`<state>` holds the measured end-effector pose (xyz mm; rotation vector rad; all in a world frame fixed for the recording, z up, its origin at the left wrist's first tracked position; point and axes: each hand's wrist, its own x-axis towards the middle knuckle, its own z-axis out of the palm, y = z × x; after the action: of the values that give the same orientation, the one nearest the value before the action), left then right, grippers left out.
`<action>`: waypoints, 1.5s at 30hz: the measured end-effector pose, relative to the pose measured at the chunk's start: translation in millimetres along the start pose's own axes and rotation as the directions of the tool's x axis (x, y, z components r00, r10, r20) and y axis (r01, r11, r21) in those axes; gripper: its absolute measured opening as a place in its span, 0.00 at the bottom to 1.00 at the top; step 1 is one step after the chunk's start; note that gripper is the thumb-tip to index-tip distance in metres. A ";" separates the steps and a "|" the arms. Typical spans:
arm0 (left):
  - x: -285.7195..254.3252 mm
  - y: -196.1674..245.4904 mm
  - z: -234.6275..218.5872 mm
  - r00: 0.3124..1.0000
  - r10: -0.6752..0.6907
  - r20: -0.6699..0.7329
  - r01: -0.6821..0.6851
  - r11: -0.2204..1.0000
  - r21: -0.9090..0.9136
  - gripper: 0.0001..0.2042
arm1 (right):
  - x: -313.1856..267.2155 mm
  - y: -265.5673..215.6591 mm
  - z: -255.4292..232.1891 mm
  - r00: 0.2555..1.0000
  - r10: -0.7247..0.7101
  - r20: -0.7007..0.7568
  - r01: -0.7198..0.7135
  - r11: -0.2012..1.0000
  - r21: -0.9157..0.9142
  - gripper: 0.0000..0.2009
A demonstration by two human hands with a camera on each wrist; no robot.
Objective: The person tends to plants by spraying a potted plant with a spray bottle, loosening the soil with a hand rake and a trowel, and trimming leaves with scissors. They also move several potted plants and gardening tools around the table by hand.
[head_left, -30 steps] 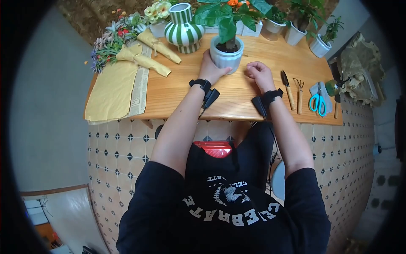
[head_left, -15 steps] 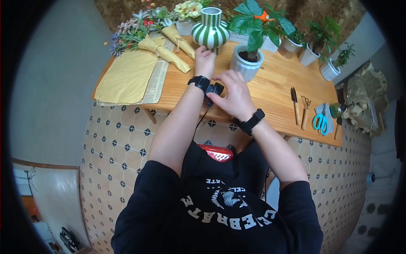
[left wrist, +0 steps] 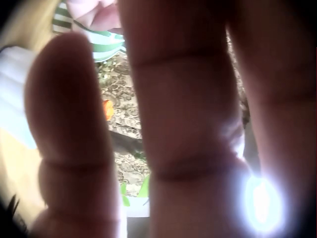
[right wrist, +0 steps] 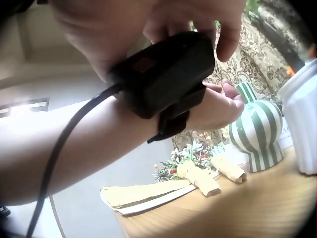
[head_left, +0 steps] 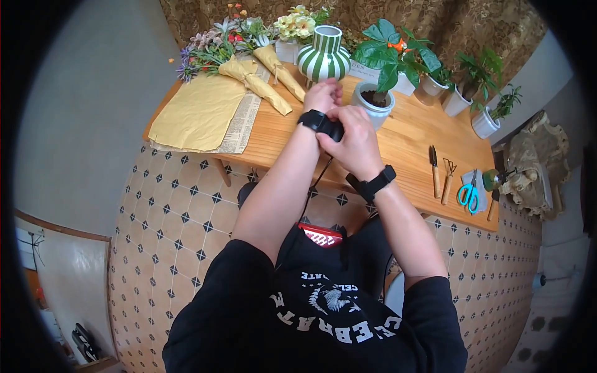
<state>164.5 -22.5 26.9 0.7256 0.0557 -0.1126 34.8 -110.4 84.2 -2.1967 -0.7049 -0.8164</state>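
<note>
Here, everything is placed from the striped vase (head_left: 324, 62), upright on the tabletop (head_left: 410, 146).

Head view: left grip (head_left: 323, 94) lies just on the vase's near side, fingers loosely bent, apparently holding nothing; whether it touches the vase cannot be told. The black wrist camera (head_left: 334, 130) sits by the left strap (head_left: 311, 120), nearer the person than the vase. Right grip (head_left: 354, 133) is narrow, reaching over from the right and holding that camera. White pot (head_left: 371, 115), bearing a leafy plant (head_left: 376, 57), stands right of the vase; paper-wrapped bouquets (head_left: 264, 90) lie left of it.

Left wrist view: large, dark fingers (left wrist: 183, 114) cross the lens, judged to be the right hand's; the vase shows only partly behind.

Right wrist view: clearest on the key relation. The camera lies inside the right grip, left of the vase. Its long axis slants from the cord (right wrist: 58, 144) end up toward the vase side, roughly along the left forearm (right wrist: 109, 136), somewhat steeper.
</note>
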 end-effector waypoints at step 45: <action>-180.3 -32.2 113.4 0.320 0.494 0.808 -0.928 -0.007 0.372 0.19 | 7.9 61.9 -104.9 0.665 0.736 0.128 -0.351 0.157 0.923 0.07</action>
<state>-17.0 -106.8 106.6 1.6337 -1.0060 0.8907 45.2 -225.1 124.8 -1.0151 0.0073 -0.2375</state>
